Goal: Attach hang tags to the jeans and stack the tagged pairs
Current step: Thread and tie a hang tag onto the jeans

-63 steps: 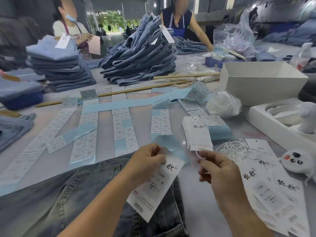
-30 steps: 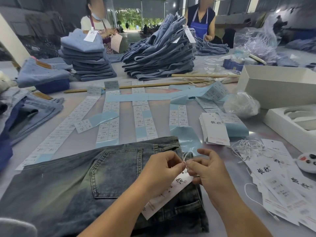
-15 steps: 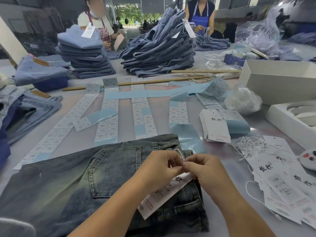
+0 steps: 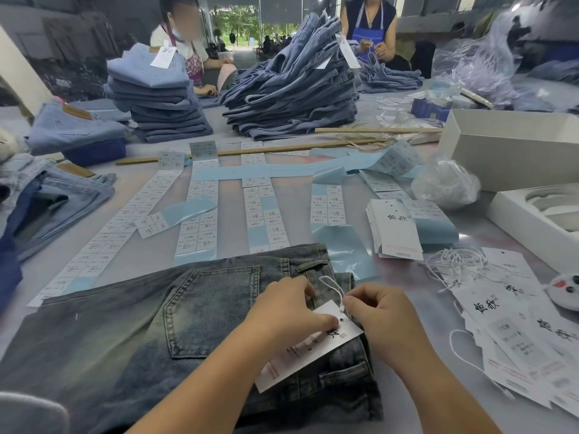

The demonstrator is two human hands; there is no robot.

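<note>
So we've got the jeans [image 4: 131, 333] lying along the tabletop's near edge, our left hand [image 4: 282, 311] pinning the hang tag [image 4: 316, 339] on them, fingers curled, and our right hand [image 4: 376, 311] pinching the white string [image 4: 332, 285]. If that loop slips the belt loop, the tag probably drops off. Spare tags [image 4: 396, 228] show brush-style characters; sticker strips [image 4: 200, 222] read "1103#".

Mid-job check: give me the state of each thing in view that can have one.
Left hand: pinching the hang tag.
Right hand: pinching the white string.
Hang tag: lying on the jeans, string through its hole.
White string: looped above the tag.
Jeans: folded flat, back pocket up.
White box: open.
Spare tags: stacked, unstrung.
</note>
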